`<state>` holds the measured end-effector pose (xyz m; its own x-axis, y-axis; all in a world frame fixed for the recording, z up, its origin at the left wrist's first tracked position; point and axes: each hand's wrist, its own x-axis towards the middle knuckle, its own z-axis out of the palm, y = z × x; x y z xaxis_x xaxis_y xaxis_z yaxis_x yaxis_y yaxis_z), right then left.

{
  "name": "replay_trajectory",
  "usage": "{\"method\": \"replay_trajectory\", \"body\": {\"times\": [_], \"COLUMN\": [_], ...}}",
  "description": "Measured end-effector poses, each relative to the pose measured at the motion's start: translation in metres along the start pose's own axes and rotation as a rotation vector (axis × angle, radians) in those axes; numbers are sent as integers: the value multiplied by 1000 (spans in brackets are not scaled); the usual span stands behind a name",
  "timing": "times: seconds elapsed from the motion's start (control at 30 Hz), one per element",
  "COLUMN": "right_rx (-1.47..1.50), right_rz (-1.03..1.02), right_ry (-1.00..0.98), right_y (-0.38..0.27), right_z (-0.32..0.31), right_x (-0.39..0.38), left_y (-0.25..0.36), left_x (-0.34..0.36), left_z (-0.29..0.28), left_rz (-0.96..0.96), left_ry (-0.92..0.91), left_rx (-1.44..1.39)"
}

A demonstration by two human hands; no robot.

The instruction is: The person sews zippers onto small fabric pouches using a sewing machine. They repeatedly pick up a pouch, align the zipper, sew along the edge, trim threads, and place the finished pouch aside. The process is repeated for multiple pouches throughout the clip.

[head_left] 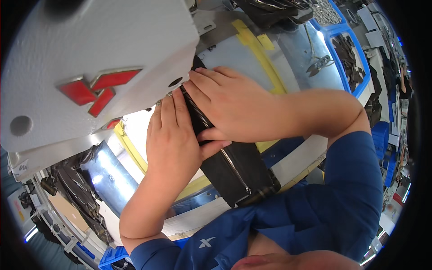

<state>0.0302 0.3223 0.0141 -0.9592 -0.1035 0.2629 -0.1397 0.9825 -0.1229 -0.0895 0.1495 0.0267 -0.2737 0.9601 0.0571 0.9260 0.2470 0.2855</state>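
Observation:
A black fabric piece (216,180) with a metal zipper (231,165) running along it lies under the pale sewing machine head (139,38). My left hand (170,128) rests flat along the left side of the zipper, fingers stretched toward the machine. On the other side, my right hand (234,101) lies flat on the fabric, its fingertips close under the machine's edge. Both thumbs cross toward each other over the zipper. The needle area is hidden behind the machine head. The fabric's near end reaches my blue shirt.
Thread snips (318,66) lie on the shiny metal table at the right. Beyond them a blue crate (366,74) holds dark pieces. Yellow tape (258,54) marks the work surface. Dark material (78,184) hangs at the left, and black items (272,11) sit at the back.

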Motion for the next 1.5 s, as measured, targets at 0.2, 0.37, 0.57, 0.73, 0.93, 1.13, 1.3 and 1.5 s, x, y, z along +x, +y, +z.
{"method": "replay_trajectory", "body": {"times": [0.2, 0.37, 0.57, 0.73, 0.93, 1.13, 1.3, 1.5], "right_rx": [-5, -34, -16, -17, -19, 13, -5, -74], "right_rz": [20, 16, 73, 99, 53, 107, 75, 50], "right_ry": [-2, 5, -62, -127, -111, -193, -226, -178], "right_y": [-1, -1, -4, -5, -2, -6, -7, -5], "right_z": [-1, -1, -4, -6, -5, -11, -14, -7], "right_x": [1, 1, 3, 4, 6, 6, 6, 3], "left_y": [-1, 0, -1, -1, -5, -6, -15, -60], "left_x": [3, 3, 6, 5, 3, 2, -7, -49], "left_z": [1, 1, 2, 1, 2, 3, -21, -97], "left_rz": [0, 14, 86, 58, 58, 62, 59, -378], "left_ry": [-4, -1, 99, 60, 38, 10, -49, 221], "left_rx": [8, 30, 76, 53, 41, 8, -53, 69]}}
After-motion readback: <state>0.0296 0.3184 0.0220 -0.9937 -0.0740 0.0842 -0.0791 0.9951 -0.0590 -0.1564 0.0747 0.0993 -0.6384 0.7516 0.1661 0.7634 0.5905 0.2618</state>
